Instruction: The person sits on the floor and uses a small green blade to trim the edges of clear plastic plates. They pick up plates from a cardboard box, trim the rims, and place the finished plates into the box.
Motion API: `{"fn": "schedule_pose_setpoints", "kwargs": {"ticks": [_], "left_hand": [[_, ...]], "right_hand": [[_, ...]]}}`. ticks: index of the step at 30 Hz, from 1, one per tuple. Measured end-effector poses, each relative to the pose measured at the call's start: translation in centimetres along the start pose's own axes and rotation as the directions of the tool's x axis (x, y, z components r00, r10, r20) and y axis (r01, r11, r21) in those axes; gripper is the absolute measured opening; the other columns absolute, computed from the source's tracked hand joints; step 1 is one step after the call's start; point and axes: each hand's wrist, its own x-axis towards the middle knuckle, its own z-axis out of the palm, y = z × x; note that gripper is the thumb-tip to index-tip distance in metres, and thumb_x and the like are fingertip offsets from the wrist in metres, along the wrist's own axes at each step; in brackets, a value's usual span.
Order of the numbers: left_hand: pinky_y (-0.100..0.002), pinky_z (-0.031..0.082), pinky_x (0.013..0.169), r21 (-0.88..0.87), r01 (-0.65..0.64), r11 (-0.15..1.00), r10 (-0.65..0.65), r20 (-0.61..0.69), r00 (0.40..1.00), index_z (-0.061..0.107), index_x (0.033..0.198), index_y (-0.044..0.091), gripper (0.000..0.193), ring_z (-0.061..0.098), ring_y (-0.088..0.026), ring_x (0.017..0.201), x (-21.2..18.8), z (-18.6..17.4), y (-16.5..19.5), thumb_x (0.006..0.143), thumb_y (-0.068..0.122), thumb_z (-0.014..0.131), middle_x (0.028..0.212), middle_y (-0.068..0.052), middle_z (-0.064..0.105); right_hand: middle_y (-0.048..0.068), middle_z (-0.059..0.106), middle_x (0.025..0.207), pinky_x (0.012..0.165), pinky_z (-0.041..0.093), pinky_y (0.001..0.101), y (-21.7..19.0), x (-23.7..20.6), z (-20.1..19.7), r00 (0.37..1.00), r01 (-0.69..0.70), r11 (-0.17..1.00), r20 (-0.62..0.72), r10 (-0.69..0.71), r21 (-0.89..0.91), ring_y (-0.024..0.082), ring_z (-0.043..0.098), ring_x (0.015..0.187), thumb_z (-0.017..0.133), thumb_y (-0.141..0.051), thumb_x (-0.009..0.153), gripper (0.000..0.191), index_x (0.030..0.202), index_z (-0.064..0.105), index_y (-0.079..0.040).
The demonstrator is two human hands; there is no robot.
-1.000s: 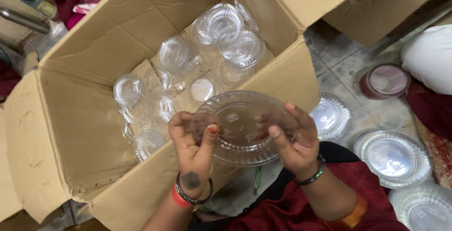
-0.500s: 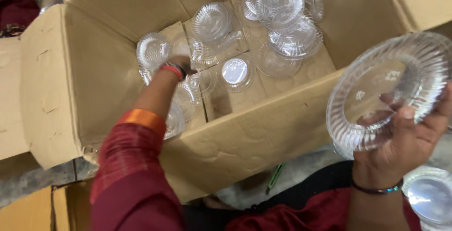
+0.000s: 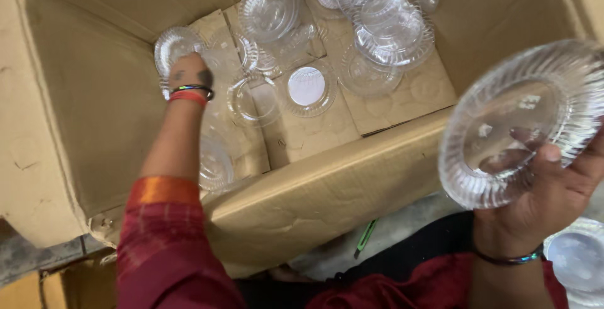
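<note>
1. Head view: my left hand [image 3: 187, 73] is deep in the cardboard box [image 3: 327, 189], hemmed by the left wall, on a clear plate [image 3: 175, 46]; I cannot tell its grip.
2. Loose plates crowd the box floor; bare cardboard shows near the front wall.
3. My right hand [image 3: 547, 189] holds a ribbed glass plate [image 3: 522, 120] tilted, outside the box, thumb on its face.

A clear, ribbed glass plate [image 3: 522, 120] is catching the light, its rim fluted in fine radiating lines. The cardboard box [image 3: 327, 189] is showing plain tan-brown walls, and more clear plates [image 3: 384, 19] with the same ribbing are glinting inside. A maroon sleeve [image 3: 163, 246] is ending in an orange cuff, with red and dark bangles [image 3: 189, 92] circling the wrist. A green pen [image 3: 366, 236] is lying on grey floor.
</note>
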Motion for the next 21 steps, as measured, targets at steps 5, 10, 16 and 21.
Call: {"fn": "schedule_pose_setpoints", "kwargs": {"ticks": [5, 10, 16, 21], "left_hand": [[-0.033, 0.058, 0.074, -0.824, -0.322, 0.467, 0.144, -0.288, 0.947, 0.059, 0.132, 0.001, 0.045, 0.073, -0.024, 0.096, -11.0, -14.0, 2.4, 0.090, -0.008, 0.045, 0.111, -0.013, 0.074], [-0.035, 0.059, 0.074, -0.973, -0.231, 0.022, 0.308, -0.213, 0.927, 0.048, 0.145, -0.005, 0.044, 0.072, -0.028, 0.102, -28.9, -17.6, 9.2, 0.101, -0.001, 0.053, 0.130, -0.021, 0.065], [-0.034, 0.043, 0.113, -0.936, -0.322, -0.145, 0.311, -0.352, 0.883, 0.040, 0.155, -0.008, 0.051, 0.055, -0.021, 0.133, -34.8, -13.7, 18.5, 0.105, -0.004, 0.050, 0.151, -0.018, 0.055], [-0.034, 0.048, 0.106, -0.894, -0.266, -0.361, 0.192, -0.350, 0.917, 0.034, 0.157, -0.006, 0.062, 0.058, -0.021, 0.126, -38.7, -13.3, 21.0, 0.097, -0.008, 0.050, 0.156, -0.017, 0.049]], "right_hand": [[0.012, 0.061, 0.125, 0.076, 0.062, 0.0354, 0.5, -0.7, 0.9, 0.999, 0.033, 0.999, -0.016, -0.033, 0.015, 0.019, 0.067, 0.094, 0.064, -0.001, 0.116, 0.060, 0.166, 0.030, -0.005], [0.021, 0.065, 0.124, 0.085, 0.061, 0.0422, -0.2, -2.7, 2.2, 0.989, -0.071, 0.994, 0.138, 0.059, 0.083, 0.026, 0.070, 0.094, 0.053, -0.016, 0.114, 0.060, 0.167, 0.027, -0.008], [0.019, 0.053, 0.148, 0.109, 0.052, 0.0396, -3.4, -3.9, 3.6, 0.944, -0.120, 0.953, 0.330, 0.023, 0.277, 0.027, 0.061, 0.128, 0.049, -0.032, 0.106, 0.065, 0.155, 0.029, 0.006], [0.021, 0.044, 0.158, 0.121, 0.036, 0.0409, -7.8, -2.3, 2.5, 0.901, 0.154, 0.978, 0.426, -0.080, -0.141, 0.030, 0.044, 0.147, 0.051, -0.021, 0.104, 0.058, 0.154, 0.038, 0.005]]}}
